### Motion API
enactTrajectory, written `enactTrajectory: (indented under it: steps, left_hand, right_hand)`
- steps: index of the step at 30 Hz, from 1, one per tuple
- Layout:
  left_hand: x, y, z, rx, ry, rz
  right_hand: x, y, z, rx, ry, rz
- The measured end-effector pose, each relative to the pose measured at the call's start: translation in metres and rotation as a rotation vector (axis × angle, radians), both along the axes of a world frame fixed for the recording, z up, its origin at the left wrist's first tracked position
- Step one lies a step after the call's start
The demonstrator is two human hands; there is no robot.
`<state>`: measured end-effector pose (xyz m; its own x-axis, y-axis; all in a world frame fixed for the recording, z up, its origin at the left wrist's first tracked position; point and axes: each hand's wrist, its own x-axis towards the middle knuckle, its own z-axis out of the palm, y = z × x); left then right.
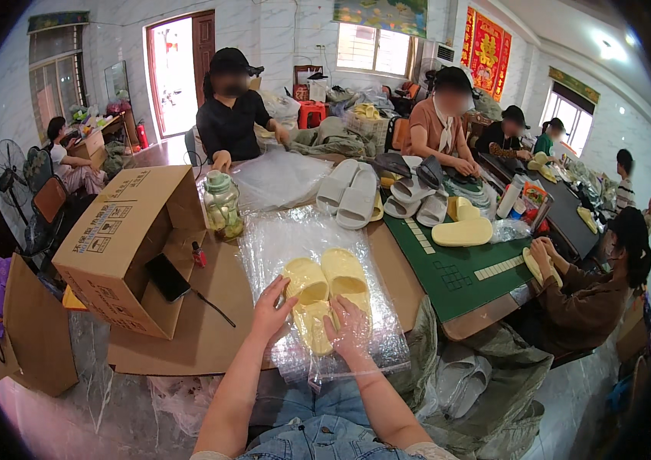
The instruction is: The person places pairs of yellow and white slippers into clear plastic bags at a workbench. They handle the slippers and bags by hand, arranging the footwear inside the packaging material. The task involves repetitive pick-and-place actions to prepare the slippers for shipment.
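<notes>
A pair of yellow slippers [347,276] lies side by side on a stack of clear plastic bags [264,245] in front of me, toes pointing away. Shiny film seems to cover them, so they look to be in the top bag. My left hand [272,307] rests along the outer side of the left slipper, fingers stretched out. Flat over the heel part, between the two slippers, lies my right hand [350,326] with its fingers apart. Whether the right hand is under or over the film I cannot tell. Neither hand grips anything.
An open cardboard box [122,253] stands at left, with a black phone [167,277] and a small red bottle [200,254]. Behind it is a green-lidded jar [222,205]. Grey slippers [347,192] and a green mat [448,284] are to the right. Several people work around the tables.
</notes>
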<state>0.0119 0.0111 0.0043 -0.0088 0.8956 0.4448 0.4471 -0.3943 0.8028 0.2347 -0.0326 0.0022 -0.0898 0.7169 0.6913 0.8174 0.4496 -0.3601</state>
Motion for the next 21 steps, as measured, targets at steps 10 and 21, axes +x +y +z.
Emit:
enactTrajectory:
  steps: [10, 21]
  left_hand:
    - [0.0, 0.0011, -0.0015, 0.006, -0.012, -0.002]
    - [0.0004, -0.0001, 0.0016, -0.001, -0.008, -0.008]
  right_hand:
    - [0.0016, 0.0006, -0.0025, -0.082, 0.017, 0.03]
    - [0.0018, 0.0016, -0.0045, -0.063, 0.029, 0.042]
